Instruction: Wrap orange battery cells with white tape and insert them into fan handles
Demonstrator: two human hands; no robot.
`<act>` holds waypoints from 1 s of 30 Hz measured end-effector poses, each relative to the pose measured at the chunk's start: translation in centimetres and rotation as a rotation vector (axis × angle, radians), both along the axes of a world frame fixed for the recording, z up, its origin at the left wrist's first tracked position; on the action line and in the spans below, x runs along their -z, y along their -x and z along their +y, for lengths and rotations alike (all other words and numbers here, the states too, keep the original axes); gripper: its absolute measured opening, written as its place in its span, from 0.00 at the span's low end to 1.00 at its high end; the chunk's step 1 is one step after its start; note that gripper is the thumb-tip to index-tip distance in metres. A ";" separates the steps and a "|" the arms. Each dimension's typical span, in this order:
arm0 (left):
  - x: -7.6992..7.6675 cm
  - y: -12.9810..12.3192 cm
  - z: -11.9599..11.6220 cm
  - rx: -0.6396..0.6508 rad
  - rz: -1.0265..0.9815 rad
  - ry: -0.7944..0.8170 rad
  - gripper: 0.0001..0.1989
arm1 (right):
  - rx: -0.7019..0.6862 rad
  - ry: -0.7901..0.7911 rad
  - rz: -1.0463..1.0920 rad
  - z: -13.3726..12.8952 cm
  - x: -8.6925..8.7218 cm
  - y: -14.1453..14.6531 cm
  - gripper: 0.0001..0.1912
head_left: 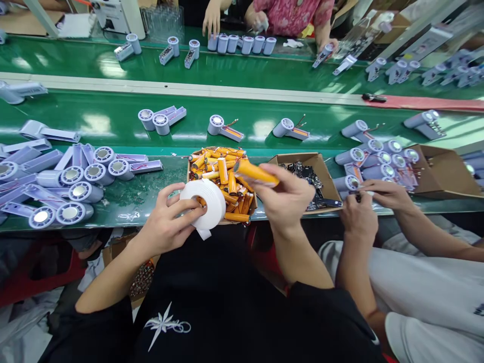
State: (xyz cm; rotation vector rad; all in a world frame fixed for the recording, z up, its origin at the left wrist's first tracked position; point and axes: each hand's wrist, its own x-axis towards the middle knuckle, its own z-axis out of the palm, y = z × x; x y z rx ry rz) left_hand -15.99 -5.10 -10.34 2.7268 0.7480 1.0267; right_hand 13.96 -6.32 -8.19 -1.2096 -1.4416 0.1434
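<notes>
1. Black cloth shirt (227,287) of the person wearing the camera: a white, many-pointed star emblem (163,322) with a looping white line beside it; no lettering legible.
2. Pale grey cloth garment (423,282) of the person at the right: a dark mark (479,308), cut off by the picture's edge, unreadable.
3. No words or numbers can be read anywhere.

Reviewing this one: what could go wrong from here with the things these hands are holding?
The orange cylinder in the right hand could slip and drop into the heap of similar cylinders below.

The white roll in the left hand has a loose end hanging down, which might snag.

That heap is piled high close to both hands, so a knock might spill some.
</notes>
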 end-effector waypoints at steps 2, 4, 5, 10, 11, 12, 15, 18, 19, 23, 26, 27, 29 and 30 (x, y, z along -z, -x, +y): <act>0.1 -0.1 -0.1 0.012 0.004 0.003 0.31 | 0.027 0.020 0.040 0.1 0.2 0.1 0.16; 0.0 -0.4 -0.2 0.033 0.021 0.000 0.30 | -0.041 0.019 -0.062 0.0 0.6 0.1 0.12; -0.1 -0.5 -0.2 0.040 0.026 -0.002 0.30 | -0.092 0.017 -0.135 0.0 0.8 0.1 0.11; -0.5 -0.7 -0.1 0.049 0.022 -0.003 0.32 | -0.234 0.057 -0.324 -0.4 1.6 0.1 0.12; -0.5 -0.7 0.0 0.050 0.032 0.001 0.32 | -0.247 0.068 -0.341 -0.5 1.8 0.0 0.12; -0.5 -0.7 0.0 0.050 0.045 0.006 0.32 | -0.261 0.072 -0.357 -0.5 1.9 0.1 0.13; -0.4 -0.5 0.2 0.058 0.082 0.003 0.31 | -0.290 0.081 -0.350 -0.9 2.5 0.5 0.14; -0.6 -0.3 0.6 0.086 0.116 -0.042 0.31 | -0.322 0.172 -0.130 -1.5 2.5 1.1 0.25; -0.9 -0.2 0.7 0.096 0.128 -0.064 0.31 | -0.353 0.229 -0.022 -1.7 2.3 1.2 0.31; -2.7 0.1 1.2 0.133 0.172 -0.180 0.29 | -0.608 0.475 0.341 -2.1 0.1 0.6 0.41; -4.9 0.2 1.1 0.168 0.211 -0.284 0.25 | -0.744 0.673 0.423 -2.1 -2.5 -0.6 0.40; -5.6 0.2 1.0 0.182 0.238 -0.317 0.24 | -0.748 0.726 0.405 -2.0 -3.6 -0.9 0.40; -7.0 0.0 0.4 0.203 0.311 -0.383 0.23 | -0.717 0.785 0.321 -2.1 -5.6 -1.6 0.37; -7.5 -0.2 0.1 0.206 0.351 -0.404 0.24 | -0.699 0.797 0.265 -2.3 -6.6 -1.9 0.35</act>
